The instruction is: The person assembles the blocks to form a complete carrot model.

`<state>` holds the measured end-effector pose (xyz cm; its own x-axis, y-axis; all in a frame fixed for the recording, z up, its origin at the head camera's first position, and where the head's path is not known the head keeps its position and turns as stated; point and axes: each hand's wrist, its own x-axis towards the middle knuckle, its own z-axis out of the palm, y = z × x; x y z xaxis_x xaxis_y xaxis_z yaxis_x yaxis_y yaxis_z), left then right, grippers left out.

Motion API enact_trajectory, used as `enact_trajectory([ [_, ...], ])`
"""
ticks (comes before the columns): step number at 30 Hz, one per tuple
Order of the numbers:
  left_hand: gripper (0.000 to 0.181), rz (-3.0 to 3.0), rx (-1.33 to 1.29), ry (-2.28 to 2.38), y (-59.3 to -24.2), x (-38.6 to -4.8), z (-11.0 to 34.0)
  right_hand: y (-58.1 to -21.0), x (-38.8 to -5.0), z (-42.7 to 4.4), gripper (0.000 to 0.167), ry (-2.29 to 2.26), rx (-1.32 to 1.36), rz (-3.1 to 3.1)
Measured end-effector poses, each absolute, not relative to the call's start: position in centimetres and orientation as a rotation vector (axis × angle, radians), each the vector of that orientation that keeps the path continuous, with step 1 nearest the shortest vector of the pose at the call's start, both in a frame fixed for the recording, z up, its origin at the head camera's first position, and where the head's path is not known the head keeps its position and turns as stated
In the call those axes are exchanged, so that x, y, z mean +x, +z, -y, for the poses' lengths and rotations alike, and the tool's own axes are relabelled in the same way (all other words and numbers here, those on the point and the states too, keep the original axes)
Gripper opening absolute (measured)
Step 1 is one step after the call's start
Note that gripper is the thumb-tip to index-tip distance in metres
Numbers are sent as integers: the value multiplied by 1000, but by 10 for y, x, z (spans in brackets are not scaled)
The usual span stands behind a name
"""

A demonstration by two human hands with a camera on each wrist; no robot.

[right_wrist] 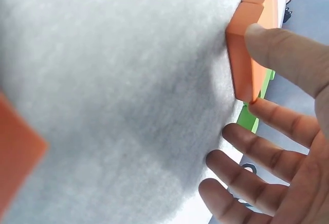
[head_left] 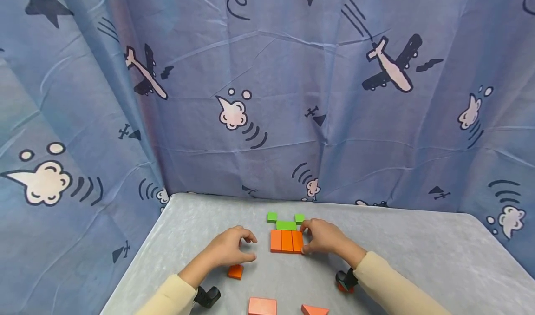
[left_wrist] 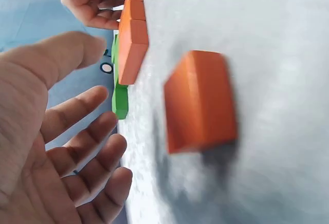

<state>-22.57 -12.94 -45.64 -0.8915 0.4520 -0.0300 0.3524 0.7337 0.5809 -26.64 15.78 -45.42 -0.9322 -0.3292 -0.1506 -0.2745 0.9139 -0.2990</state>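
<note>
Three orange blocks [head_left: 286, 241] stand side by side in a row on the table, below a green rectangular block [head_left: 286, 225]. Small green blocks [head_left: 272, 217] sit at both upper corners of it. My right hand [head_left: 323, 237] pinches the rightmost orange block [right_wrist: 241, 64] lengthwise, thumb at its near end and index finger at its far end. My left hand [head_left: 229, 246] hovers left of the row with fingers relaxed and apart, nothing in it. In the left wrist view, a loose orange block [left_wrist: 200, 100] lies on the table near that hand.
Toward the near edge lie a salmon rectangular block [head_left: 262, 306] and an orange triangular block [head_left: 315, 310]. Another orange piece [head_left: 346, 288] is partly hidden under the right wrist. A blue patterned curtain [head_left: 267, 96] hangs behind the pale grey table [head_left: 397, 250].
</note>
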Motion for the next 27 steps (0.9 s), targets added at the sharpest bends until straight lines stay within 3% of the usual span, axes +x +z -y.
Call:
enact_trajectory([
  [12, 29, -2819, 646, 877, -465, -190, 156, -453, -268, -158, 45, -399, -467, -2865],
  [27, 27, -2866, 663, 885, -476, -186, 163, -454, -269, -157, 43, -406, -473, -2877],
])
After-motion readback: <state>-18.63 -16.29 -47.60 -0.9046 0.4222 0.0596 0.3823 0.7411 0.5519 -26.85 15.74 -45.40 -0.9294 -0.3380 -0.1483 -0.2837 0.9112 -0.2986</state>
